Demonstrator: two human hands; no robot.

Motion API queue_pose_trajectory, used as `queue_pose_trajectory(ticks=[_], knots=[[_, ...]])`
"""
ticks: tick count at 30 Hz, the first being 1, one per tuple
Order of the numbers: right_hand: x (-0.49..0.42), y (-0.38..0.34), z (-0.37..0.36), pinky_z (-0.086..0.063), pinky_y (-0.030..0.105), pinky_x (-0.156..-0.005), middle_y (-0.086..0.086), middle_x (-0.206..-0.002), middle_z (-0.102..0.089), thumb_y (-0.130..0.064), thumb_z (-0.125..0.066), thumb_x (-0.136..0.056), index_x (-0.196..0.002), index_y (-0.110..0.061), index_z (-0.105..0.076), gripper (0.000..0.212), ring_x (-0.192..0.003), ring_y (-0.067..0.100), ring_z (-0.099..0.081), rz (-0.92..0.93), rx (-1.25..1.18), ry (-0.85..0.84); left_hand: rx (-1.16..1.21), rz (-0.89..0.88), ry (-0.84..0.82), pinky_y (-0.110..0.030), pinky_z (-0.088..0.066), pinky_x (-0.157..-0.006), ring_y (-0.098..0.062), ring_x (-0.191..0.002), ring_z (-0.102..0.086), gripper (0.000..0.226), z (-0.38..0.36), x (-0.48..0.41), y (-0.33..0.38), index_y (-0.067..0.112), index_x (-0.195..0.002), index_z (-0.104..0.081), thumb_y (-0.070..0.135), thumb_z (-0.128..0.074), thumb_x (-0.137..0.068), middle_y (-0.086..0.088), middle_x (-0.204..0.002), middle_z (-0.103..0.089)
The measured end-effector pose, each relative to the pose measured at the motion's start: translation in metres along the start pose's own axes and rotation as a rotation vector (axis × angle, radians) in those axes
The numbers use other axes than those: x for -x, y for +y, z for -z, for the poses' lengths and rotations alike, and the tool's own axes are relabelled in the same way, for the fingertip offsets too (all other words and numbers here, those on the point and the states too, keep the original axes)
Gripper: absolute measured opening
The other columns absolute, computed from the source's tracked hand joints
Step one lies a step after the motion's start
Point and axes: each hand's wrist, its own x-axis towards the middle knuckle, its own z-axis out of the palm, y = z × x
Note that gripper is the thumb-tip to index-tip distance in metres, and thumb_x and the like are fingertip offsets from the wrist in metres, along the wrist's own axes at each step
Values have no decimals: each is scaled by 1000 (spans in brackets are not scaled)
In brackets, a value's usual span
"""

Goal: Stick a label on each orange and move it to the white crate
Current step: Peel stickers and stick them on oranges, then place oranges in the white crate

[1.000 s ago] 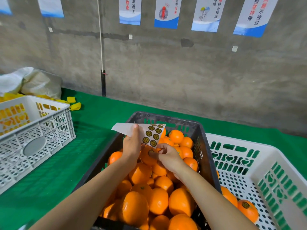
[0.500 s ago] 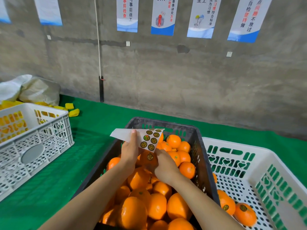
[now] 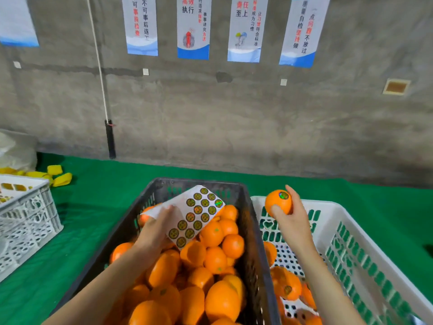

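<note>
Green table (image 3: 93,207), right hand (image 3: 293,221) gripping labelled orange (image 3: 278,202) above white crate (image 3: 379,231), left hand (image 3: 157,231) pinching label sheet (image 3: 194,214)

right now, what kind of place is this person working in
Likely a fruit packing workshop: a black crate heaped with oranges, a sheet of round labels, and work-slogan posters on the bare concrete wall.

Labelled orange (image 3: 278,202) above white crate (image 3: 365,233)

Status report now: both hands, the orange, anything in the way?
Right hand grips labelled orange over far corner of white crate. Left hand holds label sheet over black crate. Nothing in the way.
</note>
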Motion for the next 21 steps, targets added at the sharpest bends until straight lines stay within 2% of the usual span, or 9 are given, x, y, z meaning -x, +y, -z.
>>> queue_pose_trajectory(ticks=[2,4,6,8,12,17,21], knots=[[-7,21,5,-42,43,-102,0,-150,-41,-35,-59,-92,-150,-36,-33,62,-127,22,-47,-96,97,-106,-37,-20,-6,-59,-53,-93,-39,-105,-68,47,0,1,-1,19,-140,-51,46,-39,-103,-18,-119,-69],[-6,47,3,-40,46,-107,2,-153,-40,-47,-53,-94,-152,-34,-30,63,-134,27,-44,-158,297,-236,-33,-23,21,-57,-55,-90,-37,-102,-69,47,1,0,-3,19,-139,-52,46,-41,-103,-17,-116,-70],[2,72,-5,-38,46,-109,4,-155,-39,-59,-43,-95,-154,-34,-25,67,-136,30,-43,-226,502,-389,-6,-3,39,-55,-57,-87,-37,-99,-70,47,4,-3,-5,19,-139,-52,47,-44,-102,-17,-114,-71],[8,86,-13,-37,45,-107,5,-155,-39,-67,-34,-95,-155,-37,-20,69,-136,32,-43,-299,561,-500,2,14,56,-53,-58,-85,-36,-97,-71,46,5,-6,-8,20,-138,-53,48,-45,-101,-16,-112,-72],[2,87,-20,-35,45,-111,4,-157,-37,-70,-31,-95,-155,-35,-21,70,-137,32,-41,-322,613,-561,15,35,65,-60,-54,-90,-39,-102,-69,50,8,-9,-9,20,-141,-49,50,-46,-100,-17,-116,-70],[1,79,-18,-39,46,-107,7,-151,-45,-69,-34,-94,-153,-35,-25,68,-132,33,-46,-304,735,-590,47,77,94,-58,-55,-90,-39,-104,-68,55,6,-10,-12,19,-142,-46,51,-51,-98,-17,-120,-68],[-3,73,-14,-25,56,-114,4,-156,-37,-66,-34,-96,-154,-36,-23,66,-139,32,-39,-307,873,-662,51,88,86,-54,-58,-85,-37,-99,-71,53,8,-10,-12,20,-138,-50,53,-53,-96,-14,-114,-71]])
